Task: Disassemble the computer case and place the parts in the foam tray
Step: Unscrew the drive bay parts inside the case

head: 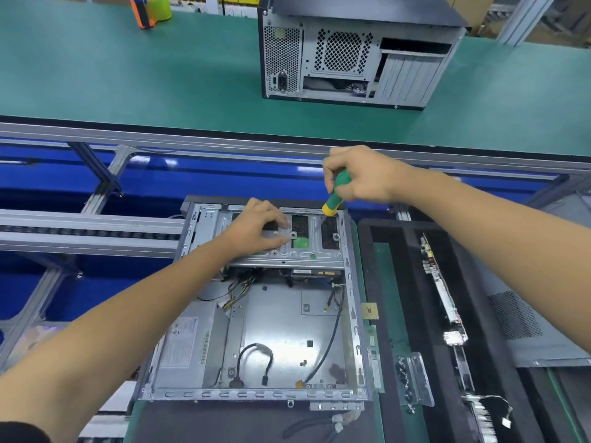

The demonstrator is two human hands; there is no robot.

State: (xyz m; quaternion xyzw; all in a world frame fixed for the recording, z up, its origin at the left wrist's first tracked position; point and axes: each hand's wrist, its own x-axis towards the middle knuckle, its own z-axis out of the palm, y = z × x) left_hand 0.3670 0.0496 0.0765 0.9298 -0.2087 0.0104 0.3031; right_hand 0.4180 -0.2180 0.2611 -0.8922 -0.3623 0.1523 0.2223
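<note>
An open grey computer case (350,302) lies flat in front of me, with a power supply (188,340) at its left and loose cables inside. My left hand (259,228) presses flat on the metal drive bracket (300,255) at the case's far end. My right hand (361,175) grips a green and yellow screwdriver (335,196), which points down at the bracket's far right corner. The black foam tray (399,282) lies to the right of the case and holds a circuit board (441,282) standing on edge and a clear bag of screws (412,378).
A second, closed computer case (351,55) stands on the green belt (128,75) beyond. An orange and green tape dispenser (150,9) sits at the far left. Aluminium rails (89,225) run left of the case. A grey perforated side panel (524,324) lies at the right.
</note>
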